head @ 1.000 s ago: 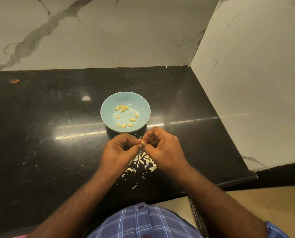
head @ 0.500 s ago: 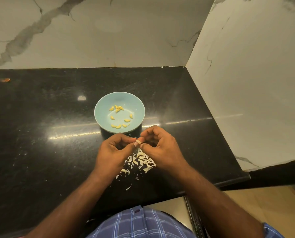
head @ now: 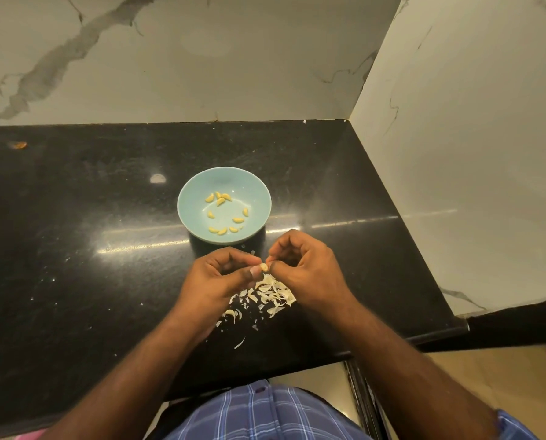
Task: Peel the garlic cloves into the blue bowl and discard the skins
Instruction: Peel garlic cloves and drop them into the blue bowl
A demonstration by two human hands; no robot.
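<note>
Head view: black polished countertop (head: pixel 74 249) set in a corner of white marble-veined walls (head: pixel 201 58), front edge ending near a blue plaid shirt (head: pixel 265 414). Blue bowl (head: pixel 187 198) sits mid-counter holding about ten peeled cloves (head: pixel 221 230). Just in front of it, left hand (head: pixel 217 281) and right hand (head: pixel 306 268) both pinch one garlic clove (head: pixel 264 267) between their fingertips. Loose skins (head: pixel 271 293) piled on the counter beneath the hands, partly hidden. Small orange scrap (head: pixel 19 145) far left.
</note>
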